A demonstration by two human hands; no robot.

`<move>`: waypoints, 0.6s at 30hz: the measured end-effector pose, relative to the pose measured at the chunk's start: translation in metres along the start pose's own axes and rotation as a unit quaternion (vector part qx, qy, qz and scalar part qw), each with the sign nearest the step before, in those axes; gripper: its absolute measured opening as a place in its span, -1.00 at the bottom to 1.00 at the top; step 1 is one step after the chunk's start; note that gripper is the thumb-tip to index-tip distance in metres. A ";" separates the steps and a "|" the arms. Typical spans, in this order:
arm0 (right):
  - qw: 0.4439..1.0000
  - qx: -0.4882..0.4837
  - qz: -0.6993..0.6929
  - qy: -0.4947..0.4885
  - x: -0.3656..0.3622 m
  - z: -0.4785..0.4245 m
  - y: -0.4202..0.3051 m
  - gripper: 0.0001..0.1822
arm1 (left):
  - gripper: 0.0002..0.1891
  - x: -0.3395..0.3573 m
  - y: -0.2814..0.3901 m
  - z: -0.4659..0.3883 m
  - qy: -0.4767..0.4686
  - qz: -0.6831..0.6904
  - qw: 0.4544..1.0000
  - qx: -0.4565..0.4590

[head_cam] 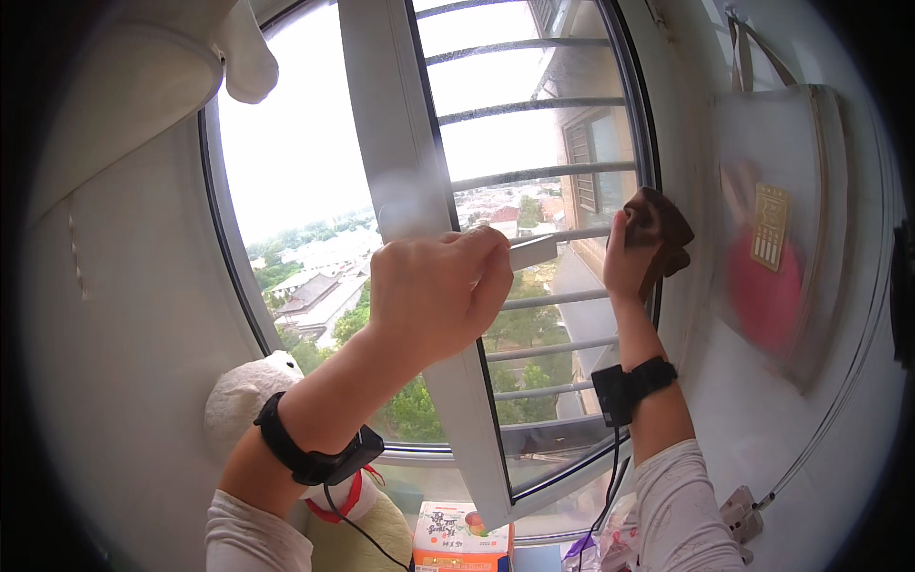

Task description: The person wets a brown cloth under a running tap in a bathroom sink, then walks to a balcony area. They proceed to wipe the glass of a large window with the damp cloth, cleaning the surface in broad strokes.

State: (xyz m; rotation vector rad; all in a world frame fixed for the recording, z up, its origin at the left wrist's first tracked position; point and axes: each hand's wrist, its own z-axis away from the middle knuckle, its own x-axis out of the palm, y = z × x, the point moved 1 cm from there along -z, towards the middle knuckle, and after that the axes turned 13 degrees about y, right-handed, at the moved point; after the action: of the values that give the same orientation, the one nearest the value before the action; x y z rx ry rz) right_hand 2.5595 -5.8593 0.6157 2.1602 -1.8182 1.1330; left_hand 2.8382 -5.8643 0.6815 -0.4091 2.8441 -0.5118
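Observation:
My left hand (439, 297) is closed on a pale, flat bar (535, 252), apparently the window handle, whose end sticks out to the right of my fingers. Behind that hand runs the white stile (389, 114) of a window sash, which stands swung inward. My right hand (629, 261) holds a bunched dark brown cloth (654, 222) at the right edge of the sash frame. Part of the cloth hangs behind the fingers. Through the glass pane (529, 322) show grey horizontal bars (543, 173) outside.
A translucent bag (768, 143) with something pink inside hangs on the right wall. A white plush toy (246, 390) sits at lower left, beside a printed carton (461, 533). Plastic packaging (618, 540) lies below the sash. A wall socket (742, 511) is at lower right.

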 end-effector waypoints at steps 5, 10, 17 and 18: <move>0.901 -0.282 -0.040 -0.327 -0.018 0.106 -0.083 -0.52 | -0.87 -0.005 -0.002 0.000 0.048 0.025 0.998 0.019; 0.853 -0.318 -0.143 -0.388 0.008 0.042 -0.101 -0.57 | -0.89 0.000 0.006 0.002 0.037 0.042 0.998 0.007; 0.849 -0.500 -0.052 -0.166 0.143 -0.075 -0.126 -0.64 | -0.89 -0.007 0.007 0.003 0.023 0.034 0.999 0.002; 0.874 -0.453 -0.019 -0.174 0.157 -0.087 -0.128 -0.58 | -0.89 -0.007 0.006 0.004 0.023 0.039 0.999 0.003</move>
State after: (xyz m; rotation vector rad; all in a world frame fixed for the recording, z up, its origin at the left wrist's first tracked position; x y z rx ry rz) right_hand 2.6331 -5.9053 0.8181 1.8157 -1.8497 -0.1882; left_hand 2.8446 -5.8579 0.6771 -0.2886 2.8894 -0.5205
